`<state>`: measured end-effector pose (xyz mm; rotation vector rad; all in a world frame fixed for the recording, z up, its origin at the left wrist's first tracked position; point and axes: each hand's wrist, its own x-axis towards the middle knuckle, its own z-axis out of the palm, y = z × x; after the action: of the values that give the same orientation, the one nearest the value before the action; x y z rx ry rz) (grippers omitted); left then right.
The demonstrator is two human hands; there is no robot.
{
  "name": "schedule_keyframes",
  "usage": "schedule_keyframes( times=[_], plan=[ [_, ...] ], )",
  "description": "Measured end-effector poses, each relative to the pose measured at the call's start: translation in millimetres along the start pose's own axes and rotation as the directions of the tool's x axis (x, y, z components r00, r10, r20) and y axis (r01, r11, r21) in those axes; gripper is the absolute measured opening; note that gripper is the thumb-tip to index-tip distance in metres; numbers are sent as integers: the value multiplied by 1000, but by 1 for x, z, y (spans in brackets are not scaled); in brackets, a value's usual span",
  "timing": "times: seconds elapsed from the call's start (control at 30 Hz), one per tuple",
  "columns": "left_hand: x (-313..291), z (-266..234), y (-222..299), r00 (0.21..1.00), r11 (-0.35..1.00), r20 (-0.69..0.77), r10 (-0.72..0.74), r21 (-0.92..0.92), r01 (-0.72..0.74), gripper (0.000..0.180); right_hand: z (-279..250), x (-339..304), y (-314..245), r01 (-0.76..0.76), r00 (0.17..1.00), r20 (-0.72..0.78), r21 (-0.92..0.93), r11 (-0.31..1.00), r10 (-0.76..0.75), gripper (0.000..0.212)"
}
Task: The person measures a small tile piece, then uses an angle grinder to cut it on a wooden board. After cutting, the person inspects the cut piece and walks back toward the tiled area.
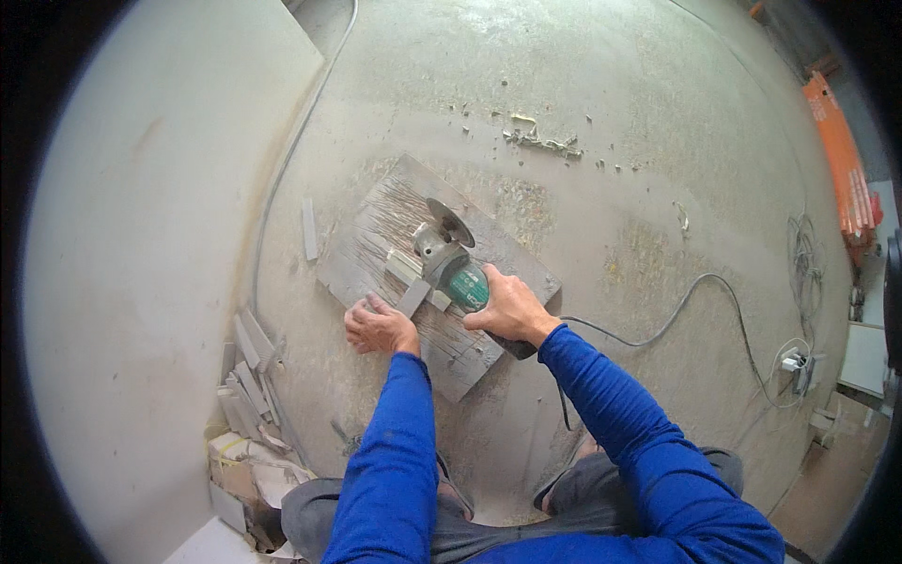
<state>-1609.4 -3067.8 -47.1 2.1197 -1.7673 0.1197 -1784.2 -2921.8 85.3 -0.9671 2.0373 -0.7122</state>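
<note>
My right hand [508,306] is wrapped round the green body of an angle grinder [467,284]. The grinder's dark round disc [451,223] points up and away from me, at the far end of the tool. Below its metal head lie a pale strip [404,266] and a narrow grey tile strip [412,297]. My left hand [381,325] is beside the near end of the grey strip, fingers loosely bent and apart, with nothing visible in them. Under all this, a grey board [395,202] scored with many cuts lies turned cornerwise on the floor.
Several tile offcuts [249,376] are heaped at the left by a large pale panel [169,207]; one strip [309,228] lies apart. A grey cable [658,334] runs right from the grinder to a socket [794,362]. Rubble [543,141] lies beyond the board.
</note>
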Motion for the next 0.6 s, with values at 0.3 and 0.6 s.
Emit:
schedule_keyframes(
  times=[0.3, 0.6],
  plan=[
    [-9, 3, -40, 874, 859, 30, 484, -208, -468, 43, -2, 0, 9, -59, 997, -38, 83, 995, 63, 74],
    [11, -5, -6, 996, 989, -3, -93, -118, 92, 42, 3, -5, -5, -12, 1000, 0, -23, 1000, 12, 72]
  ],
)
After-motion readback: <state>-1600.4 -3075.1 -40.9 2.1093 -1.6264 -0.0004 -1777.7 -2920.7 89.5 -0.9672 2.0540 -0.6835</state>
